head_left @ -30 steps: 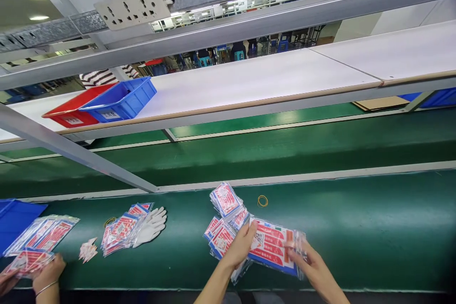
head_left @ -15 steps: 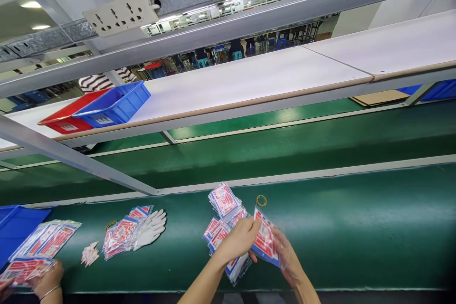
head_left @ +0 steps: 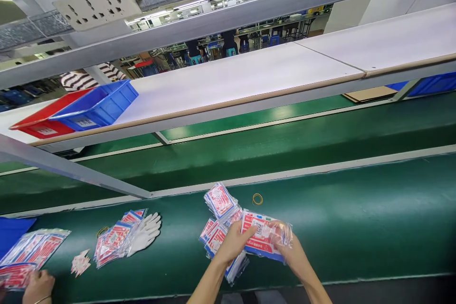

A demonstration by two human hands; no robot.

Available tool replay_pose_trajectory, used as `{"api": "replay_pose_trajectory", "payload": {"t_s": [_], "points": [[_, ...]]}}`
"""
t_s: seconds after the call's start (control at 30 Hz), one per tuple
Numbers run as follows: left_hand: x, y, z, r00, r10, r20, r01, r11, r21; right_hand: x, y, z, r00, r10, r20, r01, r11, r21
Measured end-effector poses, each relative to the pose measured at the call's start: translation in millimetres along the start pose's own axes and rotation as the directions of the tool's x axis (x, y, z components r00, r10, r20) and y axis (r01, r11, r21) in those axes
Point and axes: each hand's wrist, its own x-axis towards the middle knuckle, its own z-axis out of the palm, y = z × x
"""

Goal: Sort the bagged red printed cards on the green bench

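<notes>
My left hand (head_left: 233, 243) is closed on the left end of a clear plastic bag (head_left: 261, 247) printed or filled with red, white and blue, its thumb on top near a black QR code. At the other end my right hand (head_left: 285, 242) grips the bag, with loose clear film over its fingers; whether some fingertips are inside it, I cannot tell. Under and behind my left hand lies a pile of similar bags (head_left: 219, 199), in several loose stacks on the green work surface (head_left: 349, 228). Beyond the held bag lie yellow rubber bands (head_left: 257, 199).
White gloves (head_left: 145, 235) lie against another bag pile (head_left: 113, 241), with small printed slips (head_left: 80, 263) to its left. A co-worker's hand (head_left: 38, 286) handles bags at far left. Blue (head_left: 107, 104) and red bins (head_left: 46, 116) stand on the white shelf; a metal post (head_left: 89, 171) slants down.
The held bag has turned from steeply tilted to nearly level, its QR code now facing up. My right hand has moved higher along its right end. The camera view has shifted slightly.
</notes>
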Motion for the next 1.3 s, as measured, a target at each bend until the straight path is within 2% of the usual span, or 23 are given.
{"api": "replay_pose_trajectory", "payload": {"t_s": [0.17, 0.3, 0.5, 0.63, 0.77, 0.9, 1.0, 1.1, 1.23, 1.3], "points": [[15, -35, 0.5, 1.0, 0.006, -0.029, -0.007, 0.999, -0.042, 2, 23, -14, 0.996, 0.037, -0.08, -0.029, 0.993, 0.11], [27, -62, 2.5, 0.996, 0.019, -0.092, -0.021, 0.999, -0.025, 13, 44, -30, 0.989, 0.136, -0.063, -0.119, 0.968, 0.222], [38, -86, 1.5, 0.984, -0.021, -0.178, 0.016, 0.999, -0.028, 40, 71, -66, 0.973, 0.198, -0.117, -0.174, 0.967, 0.188], [52, -88, 6.7, 0.98, -0.043, -0.196, 0.046, 0.999, 0.01, 49, 72, -71, 0.983, 0.185, -0.008, -0.179, 0.958, 0.224], [70, -77, 17.1, 0.97, 0.036, -0.241, 0.039, 0.954, 0.297, 54, 73, -76, 0.982, 0.165, 0.087, -0.186, 0.91, 0.372], [81, -62, 27.3, 0.967, 0.083, -0.239, 0.044, 0.874, 0.483, 56, 70, -88, 0.983, 0.131, 0.127, -0.171, 0.905, 0.389], [83, -54, 31.5, 0.972, 0.094, -0.217, 0.03, 0.861, 0.507, 54, 62, -93, 0.983, 0.09, 0.16, -0.147, 0.909, 0.39], [81, -53, 34.6, 0.977, 0.08, -0.198, 0.031, 0.865, 0.501, 54, 58, -92, 0.987, 0.103, 0.126, -0.139, 0.936, 0.324], [78, -62, 32.3, 0.986, 0.046, -0.158, 0.033, 0.887, 0.461, 58, 60, -87, 0.985, 0.144, 0.097, -0.161, 0.966, 0.203], [76, -69, 24.1, 0.982, 0.038, -0.184, 0.044, 0.905, 0.423, 62, 63, -88, 0.982, 0.155, 0.108, -0.168, 0.979, 0.118]]}}
